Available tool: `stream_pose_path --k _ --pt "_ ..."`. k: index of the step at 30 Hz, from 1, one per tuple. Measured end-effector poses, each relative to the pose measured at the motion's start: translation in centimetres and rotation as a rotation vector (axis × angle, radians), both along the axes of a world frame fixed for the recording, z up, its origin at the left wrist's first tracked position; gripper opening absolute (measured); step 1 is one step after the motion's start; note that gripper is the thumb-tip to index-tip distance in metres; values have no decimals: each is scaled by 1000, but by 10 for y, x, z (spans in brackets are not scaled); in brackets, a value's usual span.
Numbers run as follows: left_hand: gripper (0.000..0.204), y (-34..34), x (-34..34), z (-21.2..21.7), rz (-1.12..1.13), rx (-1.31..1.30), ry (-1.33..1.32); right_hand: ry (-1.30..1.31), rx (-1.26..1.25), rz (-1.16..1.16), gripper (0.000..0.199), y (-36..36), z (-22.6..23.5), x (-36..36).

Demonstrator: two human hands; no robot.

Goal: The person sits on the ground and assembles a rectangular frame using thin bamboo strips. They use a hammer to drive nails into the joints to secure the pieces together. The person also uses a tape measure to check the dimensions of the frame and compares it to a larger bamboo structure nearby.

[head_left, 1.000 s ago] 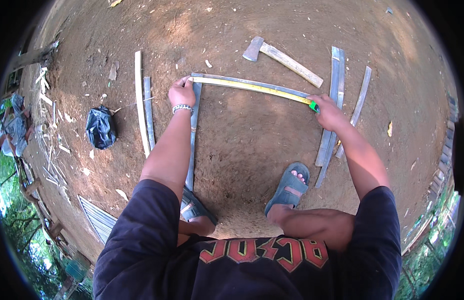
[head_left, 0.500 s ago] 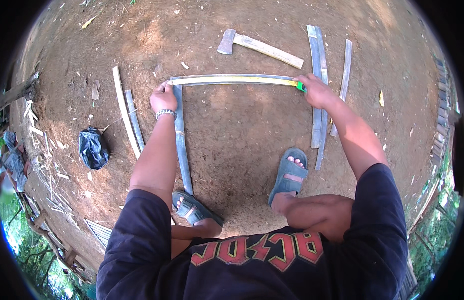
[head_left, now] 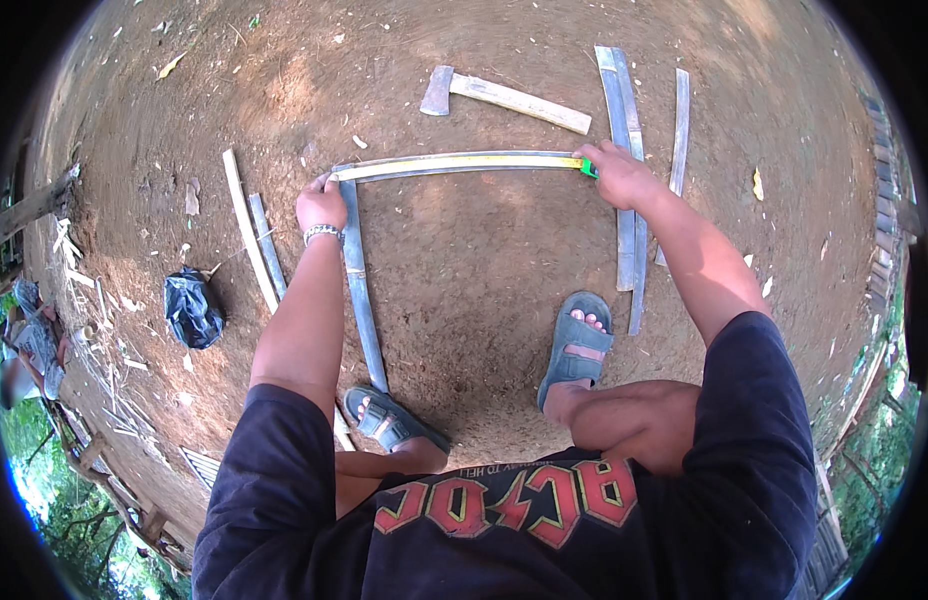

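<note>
A yellow tape measure blade (head_left: 464,162) is stretched left to right along a flat grey bamboo strip (head_left: 414,173) on the ground. My left hand (head_left: 322,203), closed in a pinch, holds the blade's end at the strip's left end. At the other end my right hand (head_left: 621,176) is wrapped round the green tape measure case (head_left: 589,167), most of which the fingers hide. A second bamboo strip (head_left: 358,285) runs from beside my left hand toward my left sandal (head_left: 389,420), roughly square to the measured one.
An axe (head_left: 509,98) with a wooden handle lies beyond the tape. More strips (head_left: 624,130) lie by my right hand, and a pale slat (head_left: 249,225) lies left of my left forearm. A black plastic bag (head_left: 193,308) sits at left. My right sandal (head_left: 576,345) is planted near the middle.
The view has shifted slightly, so the axe and strips appear a little further left. Both hands keep their hold on the tape, which stays stretched along the strip.
</note>
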State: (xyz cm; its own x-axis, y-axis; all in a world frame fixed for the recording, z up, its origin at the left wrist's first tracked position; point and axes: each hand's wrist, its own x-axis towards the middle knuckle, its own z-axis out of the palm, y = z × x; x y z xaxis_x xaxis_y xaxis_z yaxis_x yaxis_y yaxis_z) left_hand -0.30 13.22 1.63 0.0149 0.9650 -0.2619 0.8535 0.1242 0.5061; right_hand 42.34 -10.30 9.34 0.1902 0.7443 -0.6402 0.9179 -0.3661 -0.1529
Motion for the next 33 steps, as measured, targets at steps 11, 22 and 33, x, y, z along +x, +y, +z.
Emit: stream_pose_path --k 11,22,33 --pt "53 -73 74 50 -696 303 150 1 50 -25 58 -7 2 1" --pt "62 -109 137 34 -834 216 98 -53 242 -60 55 -28 -8 10" --pt "100 -76 61 29 -406 277 512 -39 292 -125 60 -29 -8 16"
